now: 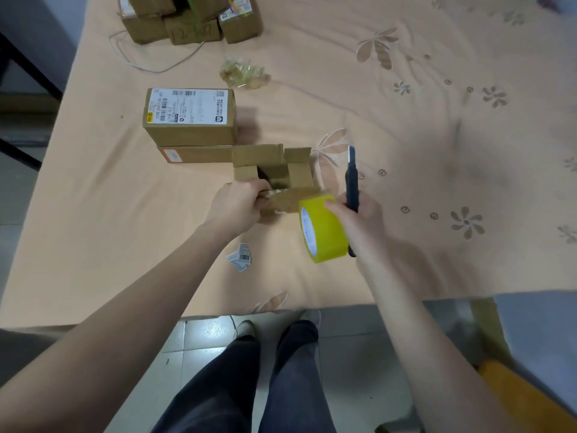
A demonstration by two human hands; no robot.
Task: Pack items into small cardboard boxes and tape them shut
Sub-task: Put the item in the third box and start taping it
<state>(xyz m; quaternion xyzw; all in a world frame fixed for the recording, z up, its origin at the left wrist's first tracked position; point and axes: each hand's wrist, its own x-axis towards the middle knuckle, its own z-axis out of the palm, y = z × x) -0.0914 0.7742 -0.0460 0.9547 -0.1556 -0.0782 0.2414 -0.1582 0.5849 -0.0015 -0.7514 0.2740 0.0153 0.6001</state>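
Gripping yellow tape roll (323,234) and utility knife (352,182) in right hand (359,226); pinching open box (274,173) flap with left hand (239,203) on peach cloth (93,214) — labelled box (189,115) behind, print unreadable.

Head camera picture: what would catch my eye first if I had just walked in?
The bright yellow tape roll near the middle, gripped by the right hand together with a dark utility knife. Just left of it, the left hand holds the near flap of an open cardboard box on the peach flowered cloth. Behind stands a sealed, labelled box.
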